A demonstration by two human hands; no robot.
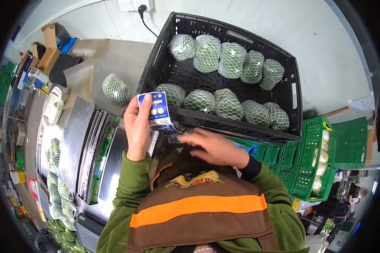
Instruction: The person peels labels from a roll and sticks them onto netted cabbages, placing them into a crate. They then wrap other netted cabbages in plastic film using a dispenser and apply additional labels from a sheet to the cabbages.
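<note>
Black crate with ten netted melons, left hand grip closed on one blue packet, right hand grip unclear.

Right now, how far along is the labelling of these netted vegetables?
Done: the netted vegetables sit in two rows in the black crate, though no labels on them can be made out. In hand: the left hand holds up a blue label roll; the right hand is at its lower end. Left: one vegetable lies outside on the counter.

You get bright, even overhead light with soft shadows; strong fisheye bending curves the edges into a black vignette, and your moving right hand blurs slightly.
</note>
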